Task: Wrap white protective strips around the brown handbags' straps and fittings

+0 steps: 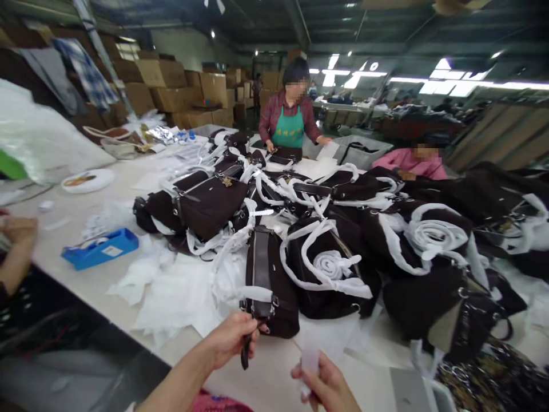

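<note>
My left hand (235, 339) is closed on a dark strap (245, 351) that hangs at the near end of a dark brown handbag (281, 286). White wrapping covers part of that bag's handle. My right hand (325, 379) pinches a small strip of thin white paper (309, 363) just right of the bag's near end, apart from it. Beside this bag lies another dark bag (309, 286) with a white-wrapped strap coiled on top (332, 264).
Many dark bags with white-wrapped handles fill the table. A blue tape dispenser (103, 249) and white foam sheets (178, 294) lie to the left. Across the table stands a person in a green apron (288, 129); a person in pink (412, 163) is at right. Another person's hand (19, 232) shows at far left.
</note>
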The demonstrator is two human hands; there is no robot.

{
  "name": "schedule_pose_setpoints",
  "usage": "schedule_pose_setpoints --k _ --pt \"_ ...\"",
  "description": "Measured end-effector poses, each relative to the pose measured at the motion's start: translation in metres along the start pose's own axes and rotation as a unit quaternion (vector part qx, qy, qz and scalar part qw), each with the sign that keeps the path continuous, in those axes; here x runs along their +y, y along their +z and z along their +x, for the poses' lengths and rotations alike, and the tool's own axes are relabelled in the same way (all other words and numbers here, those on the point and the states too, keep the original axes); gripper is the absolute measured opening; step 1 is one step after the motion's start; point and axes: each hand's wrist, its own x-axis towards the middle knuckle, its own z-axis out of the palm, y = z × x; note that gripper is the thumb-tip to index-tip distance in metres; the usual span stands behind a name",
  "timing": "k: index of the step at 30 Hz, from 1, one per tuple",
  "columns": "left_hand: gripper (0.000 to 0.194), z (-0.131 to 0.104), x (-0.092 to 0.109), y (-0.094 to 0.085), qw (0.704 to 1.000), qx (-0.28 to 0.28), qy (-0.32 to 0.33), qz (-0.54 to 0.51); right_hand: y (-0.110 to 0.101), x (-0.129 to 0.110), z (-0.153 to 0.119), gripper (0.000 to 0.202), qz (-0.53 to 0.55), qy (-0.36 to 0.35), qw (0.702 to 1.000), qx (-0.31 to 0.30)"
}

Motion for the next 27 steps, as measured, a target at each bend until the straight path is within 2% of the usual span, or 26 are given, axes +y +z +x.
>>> schedule_pose_setpoints --k 3,6,9,13,15,18,20,24,27 --pt "0.049 0.005 -0.009 -0.001 0.999 -0.018 -0.014 -0.037 0.041 -0.036 0.012 0.052 -0.001 -0.040 0.999 -0.023" --pt "0.047 0.010 -0.023 -0.004 0.995 -0.028 -0.021 -0.095 0.056 -0.048 0.015 0.049 -0.012 -0.057 0.998 -0.027" --pt "0.047 0.013 -0.036 -0.006 0.991 -0.029 -0.005 -0.130 0.063 -0.038 0.014 0.048 0.086 -0.016 0.996 0.018" --pt "0.045 0.016 -0.046 -0.007 0.992 -0.011 0.062 -0.111 0.075 -0.020 0.013 0.052 0.194 0.060 0.977 0.069" --pt "0.045 0.017 -0.047 -0.006 0.992 0.000 0.087 -0.088 0.080 -0.019 0.010 0.054 0.230 0.103 0.967 0.046" --pt "0.045 0.016 -0.048 -0.004 0.992 0.011 0.109 -0.066 0.087 -0.022 0.006 0.057 0.252 0.171 0.952 -0.021" --pt "0.045 0.014 -0.048 -0.004 0.992 0.018 0.113 -0.061 0.090 -0.022 0.003 0.055 0.249 0.174 0.952 -0.039" --pt "0.042 0.005 -0.050 -0.005 0.993 0.027 0.101 -0.045 0.092 -0.015 0.002 0.054 0.232 0.132 0.964 0.005" --pt "0.039 -0.003 -0.053 -0.010 0.993 0.033 0.093 -0.066 0.090 -0.011 0.000 0.054 0.258 0.104 0.960 0.025"
